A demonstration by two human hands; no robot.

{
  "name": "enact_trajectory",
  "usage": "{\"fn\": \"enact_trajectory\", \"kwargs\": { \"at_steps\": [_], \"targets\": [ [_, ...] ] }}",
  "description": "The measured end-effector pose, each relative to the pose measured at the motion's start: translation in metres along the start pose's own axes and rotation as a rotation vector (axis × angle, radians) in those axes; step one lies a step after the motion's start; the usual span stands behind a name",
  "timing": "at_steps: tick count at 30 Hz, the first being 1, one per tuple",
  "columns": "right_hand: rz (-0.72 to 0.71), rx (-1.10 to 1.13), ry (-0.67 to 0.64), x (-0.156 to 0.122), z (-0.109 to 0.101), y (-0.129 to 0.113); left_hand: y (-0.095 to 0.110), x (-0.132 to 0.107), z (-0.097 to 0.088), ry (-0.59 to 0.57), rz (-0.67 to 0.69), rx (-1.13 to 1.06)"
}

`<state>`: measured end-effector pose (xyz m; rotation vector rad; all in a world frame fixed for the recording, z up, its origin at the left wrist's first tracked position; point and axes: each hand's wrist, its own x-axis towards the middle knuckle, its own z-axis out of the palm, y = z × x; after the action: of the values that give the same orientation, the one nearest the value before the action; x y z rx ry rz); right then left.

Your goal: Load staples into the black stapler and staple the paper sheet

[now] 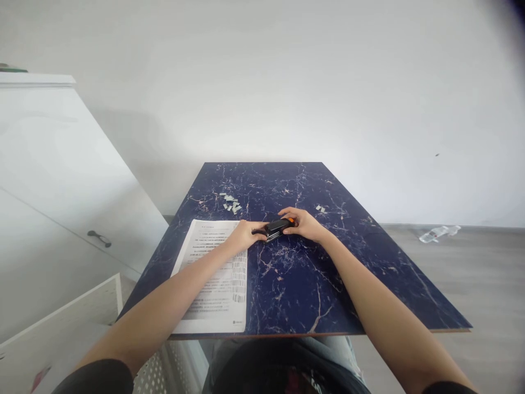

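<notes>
A small black stapler (277,227) with an orange part at its right end is held between both hands over the middle of the table. My left hand (245,235) grips its left end between thumb and fingers. Around the orange end, my right hand (302,225) curls with thumb below and fingers above. To the left lies a printed sheet or booklet (219,313), partly covered by my left forearm. Beyond it is a loose pile of small pale pieces (232,203), and a few more pale bits (320,208) lie right of my right hand.
The blue marbled table (287,306) has its near edge at my lap and its far edge by the white wall (287,82). A white cabinet (61,180) stands at the left. On the floor at right lies a clear plastic item (435,234).
</notes>
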<state>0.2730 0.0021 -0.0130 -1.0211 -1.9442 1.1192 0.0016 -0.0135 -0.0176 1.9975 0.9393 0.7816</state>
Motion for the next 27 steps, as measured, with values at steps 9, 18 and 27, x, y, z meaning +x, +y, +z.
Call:
{"fn": "enact_trajectory", "kwargs": {
  "at_steps": [9,18,27],
  "targets": [
    [-0.022,-0.045,-0.008,0.003,0.002,0.001,0.005,0.000,0.001,0.037,0.022,0.052],
    [-0.229,-0.531,0.048,0.001,0.012,-0.020,0.005,-0.001,-0.001,0.007,0.061,0.078],
    [-0.278,-0.636,-0.024,-0.001,0.030,-0.040,0.003,-0.001,-0.003,0.011,0.097,-0.010]
  ]
}}
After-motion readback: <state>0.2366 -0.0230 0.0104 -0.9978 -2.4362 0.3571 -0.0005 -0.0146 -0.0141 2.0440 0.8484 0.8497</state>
